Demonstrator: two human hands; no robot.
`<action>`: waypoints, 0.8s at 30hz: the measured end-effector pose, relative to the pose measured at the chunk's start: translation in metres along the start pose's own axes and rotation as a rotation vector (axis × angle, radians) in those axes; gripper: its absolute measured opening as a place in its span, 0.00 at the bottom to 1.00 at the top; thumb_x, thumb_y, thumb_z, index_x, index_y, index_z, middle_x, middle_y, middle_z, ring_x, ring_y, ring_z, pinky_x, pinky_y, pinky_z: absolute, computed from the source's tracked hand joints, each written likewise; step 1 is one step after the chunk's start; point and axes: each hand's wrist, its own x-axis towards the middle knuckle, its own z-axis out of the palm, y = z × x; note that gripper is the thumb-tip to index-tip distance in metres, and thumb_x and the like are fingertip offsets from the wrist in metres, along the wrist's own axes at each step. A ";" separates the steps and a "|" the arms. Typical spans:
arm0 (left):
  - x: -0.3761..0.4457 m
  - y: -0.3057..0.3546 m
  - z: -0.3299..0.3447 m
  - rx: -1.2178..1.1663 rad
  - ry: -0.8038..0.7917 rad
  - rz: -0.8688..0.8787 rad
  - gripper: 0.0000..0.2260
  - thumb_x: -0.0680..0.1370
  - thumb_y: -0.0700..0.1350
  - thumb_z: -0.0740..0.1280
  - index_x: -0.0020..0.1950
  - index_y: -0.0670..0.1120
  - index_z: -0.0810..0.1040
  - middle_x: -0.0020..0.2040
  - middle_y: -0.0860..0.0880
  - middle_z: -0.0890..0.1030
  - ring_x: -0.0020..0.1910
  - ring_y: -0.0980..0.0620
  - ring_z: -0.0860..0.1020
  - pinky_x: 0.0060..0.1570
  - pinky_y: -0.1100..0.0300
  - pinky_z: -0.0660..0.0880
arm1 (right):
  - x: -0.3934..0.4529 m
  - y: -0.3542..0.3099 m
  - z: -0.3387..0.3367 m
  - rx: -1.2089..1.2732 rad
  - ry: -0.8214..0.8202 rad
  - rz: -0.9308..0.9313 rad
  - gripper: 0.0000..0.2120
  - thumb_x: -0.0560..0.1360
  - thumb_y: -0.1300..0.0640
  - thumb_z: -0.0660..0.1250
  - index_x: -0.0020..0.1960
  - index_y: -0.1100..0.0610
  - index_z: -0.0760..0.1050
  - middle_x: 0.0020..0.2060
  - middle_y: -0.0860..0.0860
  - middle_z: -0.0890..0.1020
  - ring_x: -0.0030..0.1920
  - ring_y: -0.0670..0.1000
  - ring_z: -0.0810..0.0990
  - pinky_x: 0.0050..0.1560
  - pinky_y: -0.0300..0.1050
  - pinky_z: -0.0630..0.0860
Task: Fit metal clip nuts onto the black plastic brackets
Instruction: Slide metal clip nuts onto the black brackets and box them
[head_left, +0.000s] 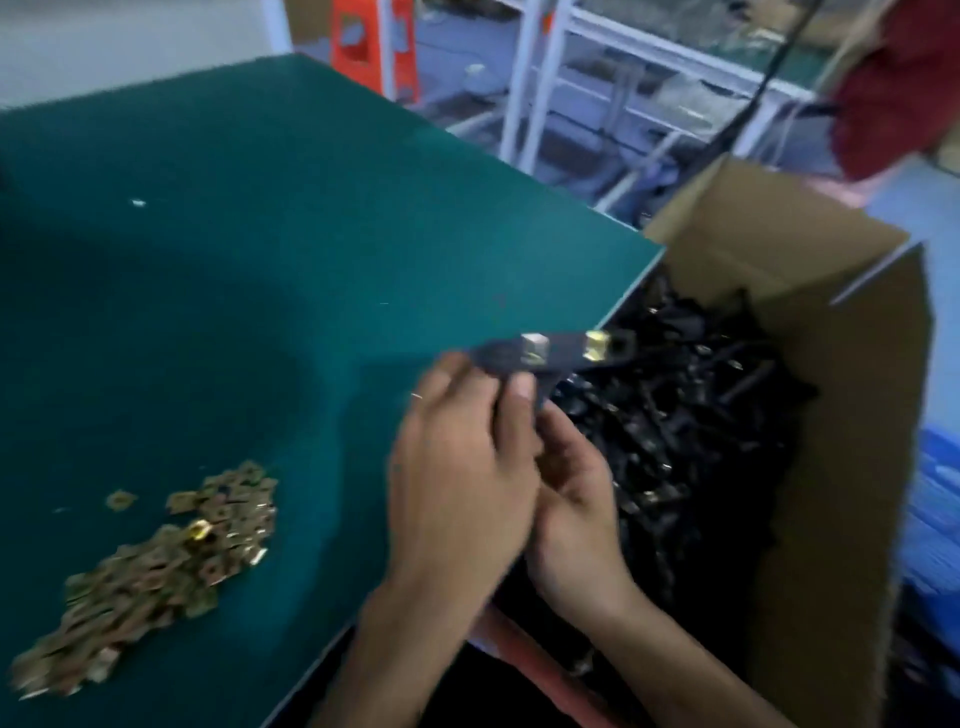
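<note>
Both hands grasp one black bracket (558, 353) over the table's (260, 234) right edge: the left hand (462, 467) pinches its near end, and the right hand (576, 499) curls beneath. Two metal clips (535, 347) sit on it. Loose clips (156, 566) are heaped near the front-left corner, with more brackets (691, 415) in the cardboard box (852, 467).

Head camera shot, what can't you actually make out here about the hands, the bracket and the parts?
- Right hand: its fingers sit behind the left hand, so its hold is unclear.
- Black bracket: near end covered by the fingers; motion blur hides how fully its two metal clip nuts seat.
- Pile of clip nuts: blurred, uncountable.
- Cardboard box: brackets inside merge into a dark mass; the frame edge cuts off its bottom.
</note>
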 end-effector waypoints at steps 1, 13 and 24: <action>-0.009 0.005 0.021 -0.038 -0.110 -0.019 0.13 0.82 0.51 0.59 0.59 0.49 0.80 0.57 0.51 0.80 0.56 0.51 0.78 0.56 0.54 0.74 | -0.005 -0.002 -0.022 -0.016 0.094 0.004 0.09 0.79 0.64 0.68 0.57 0.58 0.80 0.47 0.54 0.85 0.47 0.50 0.83 0.48 0.40 0.80; -0.086 -0.057 0.139 0.320 -1.329 -0.510 0.31 0.81 0.43 0.57 0.82 0.39 0.49 0.72 0.37 0.70 0.67 0.39 0.73 0.65 0.48 0.73 | -0.028 0.097 -0.163 -0.578 0.238 0.496 0.06 0.80 0.67 0.68 0.55 0.62 0.83 0.47 0.59 0.87 0.52 0.61 0.86 0.57 0.63 0.81; -0.073 -0.052 0.129 0.356 -1.356 -0.407 0.29 0.82 0.41 0.58 0.81 0.38 0.50 0.80 0.38 0.56 0.77 0.38 0.60 0.74 0.44 0.63 | -0.011 0.093 -0.170 -1.293 0.170 0.603 0.12 0.79 0.54 0.68 0.38 0.55 0.76 0.34 0.49 0.82 0.36 0.48 0.80 0.41 0.49 0.76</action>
